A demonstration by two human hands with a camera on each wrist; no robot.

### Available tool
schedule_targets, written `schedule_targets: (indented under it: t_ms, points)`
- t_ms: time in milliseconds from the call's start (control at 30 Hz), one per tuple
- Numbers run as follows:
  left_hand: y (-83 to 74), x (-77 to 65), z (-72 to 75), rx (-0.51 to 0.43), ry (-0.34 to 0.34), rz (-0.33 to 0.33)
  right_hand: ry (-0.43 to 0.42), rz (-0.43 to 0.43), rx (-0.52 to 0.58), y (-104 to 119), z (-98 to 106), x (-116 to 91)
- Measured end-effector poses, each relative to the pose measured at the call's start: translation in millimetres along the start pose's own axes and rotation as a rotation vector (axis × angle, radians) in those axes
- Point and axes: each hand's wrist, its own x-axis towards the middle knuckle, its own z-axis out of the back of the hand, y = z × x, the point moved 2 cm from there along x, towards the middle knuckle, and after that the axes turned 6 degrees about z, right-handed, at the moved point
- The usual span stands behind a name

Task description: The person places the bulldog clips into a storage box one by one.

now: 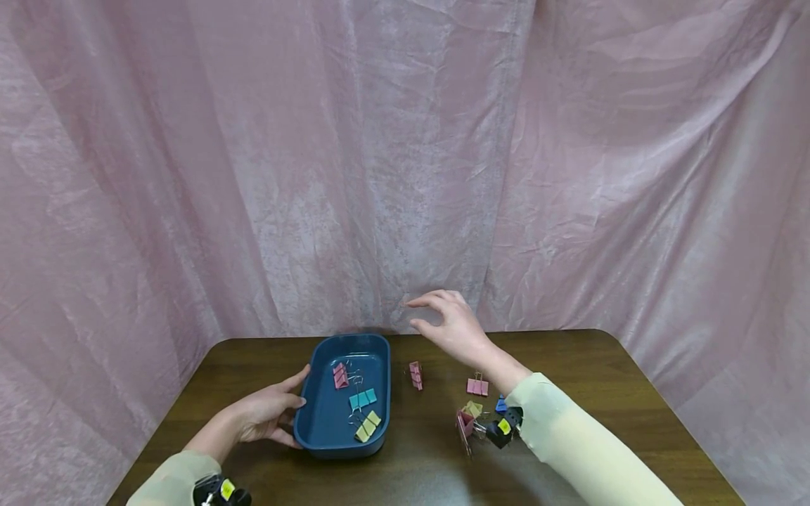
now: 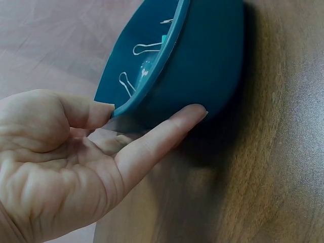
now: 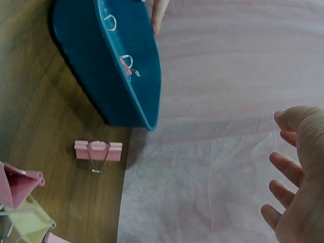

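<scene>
The left hand (image 1: pixel 268 413) touches the near left side of a blue plastic tray (image 2: pixel 207 55). One fingertip meets the rim, and a fairly straight finger lies against the outer wall. Inside the tray are a pink binder clip (image 1: pixel 340 376), a teal binder clip (image 1: pixel 363 400) and a yellow binder clip (image 1: pixel 368 426). Raised above the far side of the table, the right hand (image 1: pixel 452 329) holds nothing; its thumb and fingers are spread apart. Below and left of it, a pink binder clip (image 3: pixel 98 151) lies on the wood beside the tray.
More clips lie under the right forearm: a pink one (image 1: pixel 477 386), a yellow one (image 1: pixel 472 407), a darker pink one (image 1: pixel 465 423) and a blue one (image 1: pixel 501 404), partly covered by the wrist camera. A pink curtain (image 1: pixel 392 176) hangs behind the brown wooden table (image 1: pixel 405 478).
</scene>
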Motion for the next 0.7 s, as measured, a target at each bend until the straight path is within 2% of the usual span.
schedule_targets:
  t_ms: [167,500,700]
  points:
    - [-0.6,-0.7,-1.5,-0.003,0.016,0.0,-0.002,-0.008,-0.026,-7,6,-3]
    - [-1.5,-1.0,-2.2,0.003,-0.014,0.011,0.002,-0.036,-0.033,-13,20,-12]
    - [-1.8,-1.6,-2.3,0.002,-0.01,0.01,0.0,-0.066,-0.031,-16,28,-17]
